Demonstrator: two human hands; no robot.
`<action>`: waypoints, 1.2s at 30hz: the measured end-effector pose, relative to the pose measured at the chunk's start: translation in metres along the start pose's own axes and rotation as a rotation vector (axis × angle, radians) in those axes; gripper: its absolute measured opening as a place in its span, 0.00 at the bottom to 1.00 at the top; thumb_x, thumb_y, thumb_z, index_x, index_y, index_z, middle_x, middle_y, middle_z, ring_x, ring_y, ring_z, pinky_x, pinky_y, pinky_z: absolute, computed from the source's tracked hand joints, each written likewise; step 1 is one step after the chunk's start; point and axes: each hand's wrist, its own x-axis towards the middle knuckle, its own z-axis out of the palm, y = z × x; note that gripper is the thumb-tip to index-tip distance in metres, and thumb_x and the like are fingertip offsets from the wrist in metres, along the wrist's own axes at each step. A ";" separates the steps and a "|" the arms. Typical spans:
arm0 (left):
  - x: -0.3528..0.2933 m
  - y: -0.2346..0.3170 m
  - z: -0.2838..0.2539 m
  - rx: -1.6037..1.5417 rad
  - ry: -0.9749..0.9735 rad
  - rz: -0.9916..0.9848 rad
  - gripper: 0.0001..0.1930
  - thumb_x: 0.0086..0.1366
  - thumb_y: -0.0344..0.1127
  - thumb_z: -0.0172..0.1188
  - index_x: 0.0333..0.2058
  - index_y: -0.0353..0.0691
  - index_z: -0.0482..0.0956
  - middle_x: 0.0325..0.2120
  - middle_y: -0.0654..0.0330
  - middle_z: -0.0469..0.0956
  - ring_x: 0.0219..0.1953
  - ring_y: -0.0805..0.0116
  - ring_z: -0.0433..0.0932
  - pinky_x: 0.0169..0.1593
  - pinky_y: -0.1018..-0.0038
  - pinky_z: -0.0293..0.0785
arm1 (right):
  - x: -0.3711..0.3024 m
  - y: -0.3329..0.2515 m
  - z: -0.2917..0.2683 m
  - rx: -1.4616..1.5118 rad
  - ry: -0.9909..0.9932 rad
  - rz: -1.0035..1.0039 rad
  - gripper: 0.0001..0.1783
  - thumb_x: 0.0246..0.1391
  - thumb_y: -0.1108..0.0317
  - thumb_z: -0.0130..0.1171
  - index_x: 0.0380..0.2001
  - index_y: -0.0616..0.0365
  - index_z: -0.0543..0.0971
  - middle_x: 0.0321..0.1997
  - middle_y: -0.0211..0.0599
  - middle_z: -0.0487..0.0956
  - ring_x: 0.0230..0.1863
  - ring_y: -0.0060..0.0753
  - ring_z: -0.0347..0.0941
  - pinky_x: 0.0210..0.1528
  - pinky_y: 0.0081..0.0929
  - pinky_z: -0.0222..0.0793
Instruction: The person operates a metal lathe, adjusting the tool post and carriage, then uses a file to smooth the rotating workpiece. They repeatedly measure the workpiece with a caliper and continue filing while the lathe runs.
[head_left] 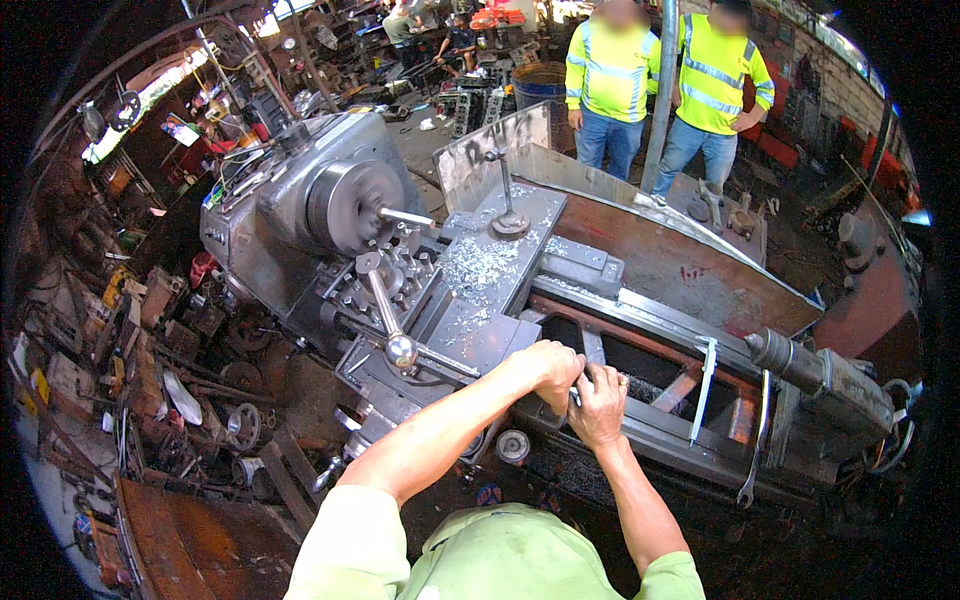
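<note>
Left hand [556, 374] and right hand [602, 402], both curled closed, contents hidden, meet at the near side of the lathe [655, 312], beside chips [482, 262].

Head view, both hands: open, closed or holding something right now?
Left hand: curled closed; whether it holds anything cannot be told.
Right hand: fingers bent, close beside the left; grip cannot be told.
</note>
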 end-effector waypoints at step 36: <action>-0.037 0.054 0.114 0.152 0.923 -0.298 0.35 0.61 0.31 0.51 0.67 0.32 0.57 0.67 0.45 0.58 0.68 0.45 0.56 0.66 0.51 0.53 | 0.015 -0.008 -0.008 0.365 -0.457 0.555 0.19 0.62 0.54 0.48 0.43 0.55 0.80 0.34 0.59 0.80 0.39 0.66 0.76 0.42 0.55 0.71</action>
